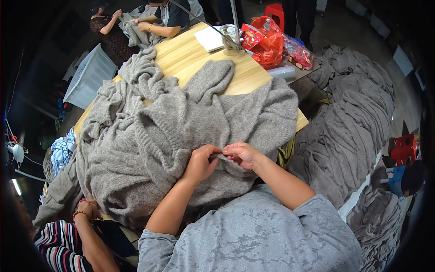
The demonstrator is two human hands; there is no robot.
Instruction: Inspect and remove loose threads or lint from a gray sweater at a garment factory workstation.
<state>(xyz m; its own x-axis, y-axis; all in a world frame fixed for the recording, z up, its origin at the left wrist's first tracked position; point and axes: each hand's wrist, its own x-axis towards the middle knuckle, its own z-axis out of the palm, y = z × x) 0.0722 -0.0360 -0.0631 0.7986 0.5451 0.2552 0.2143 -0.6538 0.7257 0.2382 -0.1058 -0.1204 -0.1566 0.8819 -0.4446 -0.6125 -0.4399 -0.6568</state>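
My left hand [200, 162] and right hand [242, 155] pinch a fold of grey knit cloth [176, 120], fingertips close together. The cloth lies bunched over most of the wooden table [181, 63] and hangs down its near side toward me. Pale grain shows at the far end, where a clear jar [230, 37] stands beside white paper [208, 38], near a red plastic bag [268, 43]. A long grey heap [353, 122] slumps to my right. Beyond the table are a red stool [275, 12], a white crate [93, 75] at left and two co-workers [179, 16]; a striped sleeve [61, 245] is near my left.
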